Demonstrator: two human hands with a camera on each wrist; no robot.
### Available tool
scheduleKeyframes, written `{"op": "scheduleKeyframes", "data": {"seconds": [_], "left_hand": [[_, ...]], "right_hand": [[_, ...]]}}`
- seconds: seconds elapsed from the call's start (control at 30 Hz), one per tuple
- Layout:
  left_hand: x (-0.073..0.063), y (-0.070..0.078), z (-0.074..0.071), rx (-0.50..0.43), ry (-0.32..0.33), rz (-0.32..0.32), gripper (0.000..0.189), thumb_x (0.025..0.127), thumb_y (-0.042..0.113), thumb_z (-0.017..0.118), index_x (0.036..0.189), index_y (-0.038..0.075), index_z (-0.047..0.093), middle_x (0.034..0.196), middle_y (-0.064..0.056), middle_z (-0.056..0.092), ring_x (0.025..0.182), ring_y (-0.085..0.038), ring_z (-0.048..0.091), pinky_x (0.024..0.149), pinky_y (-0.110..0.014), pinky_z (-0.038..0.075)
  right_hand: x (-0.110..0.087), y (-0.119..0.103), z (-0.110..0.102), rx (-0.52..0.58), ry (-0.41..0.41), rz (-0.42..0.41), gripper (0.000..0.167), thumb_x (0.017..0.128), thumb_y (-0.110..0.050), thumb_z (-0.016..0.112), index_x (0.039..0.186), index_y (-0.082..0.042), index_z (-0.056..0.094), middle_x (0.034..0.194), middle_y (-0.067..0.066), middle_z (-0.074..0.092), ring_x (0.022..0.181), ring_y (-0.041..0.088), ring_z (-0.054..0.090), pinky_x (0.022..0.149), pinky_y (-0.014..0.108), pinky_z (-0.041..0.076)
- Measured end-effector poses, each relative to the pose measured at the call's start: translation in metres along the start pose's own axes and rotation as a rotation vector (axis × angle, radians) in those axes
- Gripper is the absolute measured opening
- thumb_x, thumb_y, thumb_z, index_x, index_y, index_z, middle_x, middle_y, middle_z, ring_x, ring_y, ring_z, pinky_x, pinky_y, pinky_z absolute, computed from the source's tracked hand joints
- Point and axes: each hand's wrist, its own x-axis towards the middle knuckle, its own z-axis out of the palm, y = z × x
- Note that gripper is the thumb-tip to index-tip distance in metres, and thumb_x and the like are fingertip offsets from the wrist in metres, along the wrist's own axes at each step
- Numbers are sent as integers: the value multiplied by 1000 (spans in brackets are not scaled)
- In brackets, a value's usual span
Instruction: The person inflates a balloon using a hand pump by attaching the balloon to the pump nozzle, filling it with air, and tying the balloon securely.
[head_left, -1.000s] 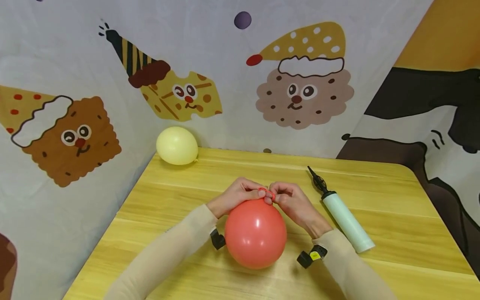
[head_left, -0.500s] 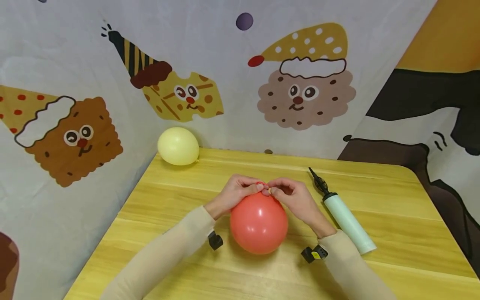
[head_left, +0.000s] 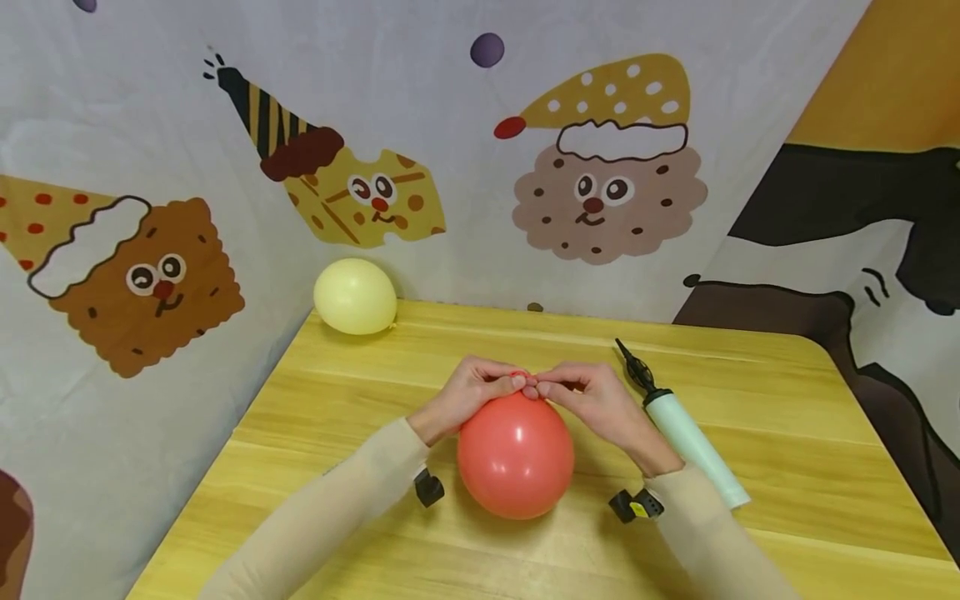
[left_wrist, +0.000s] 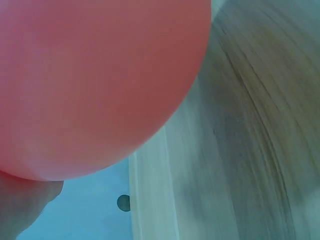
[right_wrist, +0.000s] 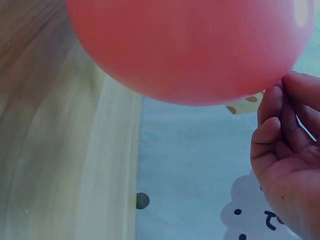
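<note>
A round, inflated red balloon [head_left: 516, 458] hangs between the two forearms in the head view, its neck at the top. My left hand [head_left: 474, 389] pinches the neck between thumb and fingers. From the other side my right hand [head_left: 592, 397] holds its thumb and fingertips together at the same neck, meeting the left fingertips. In the left wrist view the balloon [left_wrist: 100, 85] covers most of the left hand [left_wrist: 25, 202]. The right wrist view has the right hand [right_wrist: 292, 150] with curled fingers at the balloon's edge. How the neck is looped is too small to tell.
A pale green balloon pump [head_left: 697, 450] with a black nozzle lies right of the right hand on the wooden table [head_left: 315, 392]. At the back left corner rests a yellow balloon [head_left: 355, 297]. A printed cloth [head_left: 465, 275] hangs behind the table.
The red loop at the neck, visible between the hands a second ago, is now mostly covered by fingers. Both hands have drawn together, and the balloon shifted up, then slightly down.
</note>
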Motion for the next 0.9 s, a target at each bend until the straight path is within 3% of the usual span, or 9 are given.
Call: {"op": "scheduleKeyframes", "data": {"seconds": [0.5,0.9], "left_hand": [[1,-2,1,24,51,28,24,103,14,65,118,-2,76,106,-9,78,108,-25,71,92,-43,59],[1,-3,2,-4,46,53,26,103,12,63,119,-7,73,104,-8,79,107,-23,71,94,-42,58]], "right_hand": [[3,-12,0,-58,50,34,12,98,-19,74,106,-15,82,98,-2,76,88,23,62,66,27,55],[2,-18,1,-106,68,21,10,98,-15,74,104,-15,82,97,-5,75,87,22,61,66,29,55]]}}
